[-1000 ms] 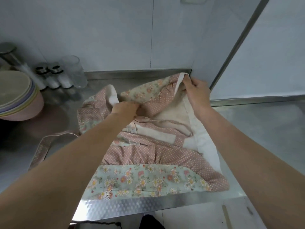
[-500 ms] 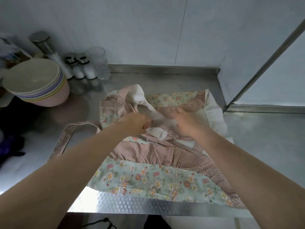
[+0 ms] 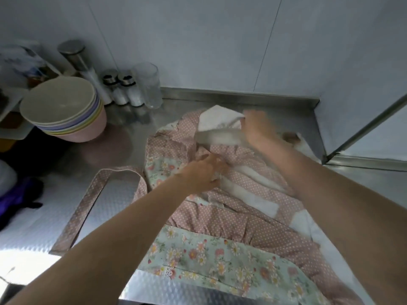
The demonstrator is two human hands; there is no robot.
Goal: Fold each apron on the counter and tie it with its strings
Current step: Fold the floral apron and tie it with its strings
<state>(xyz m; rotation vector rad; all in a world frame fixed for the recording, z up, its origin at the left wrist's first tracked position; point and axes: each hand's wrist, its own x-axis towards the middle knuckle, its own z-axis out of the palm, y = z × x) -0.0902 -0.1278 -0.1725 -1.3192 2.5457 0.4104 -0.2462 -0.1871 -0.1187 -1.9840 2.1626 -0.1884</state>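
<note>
A pink polka-dot apron (image 3: 246,219) with a pale green floral hem (image 3: 220,260) lies crumpled on the steel counter (image 3: 132,133). Its pink neck loop (image 3: 92,205) trails off to the left. My left hand (image 3: 202,177) rests on the middle of the apron, fingers bent into the cloth. My right hand (image 3: 259,130), blurred by motion, is lifted at the far end of the apron and grips a white strap (image 3: 218,137) that stretches left from it. How the fingers lie is hard to make out in the blur.
A stack of pastel bowls (image 3: 63,108) stands at the left. Behind it are a tall steel shaker (image 3: 74,56), two small shakers (image 3: 121,89) and a clear glass (image 3: 147,84) against the wall. A metal frame (image 3: 363,128) closes the right corner.
My right hand has risen from the apron's middle toward the far end, pulling a white strap with it. My left hand stays on the cloth. The view has shifted left.
</note>
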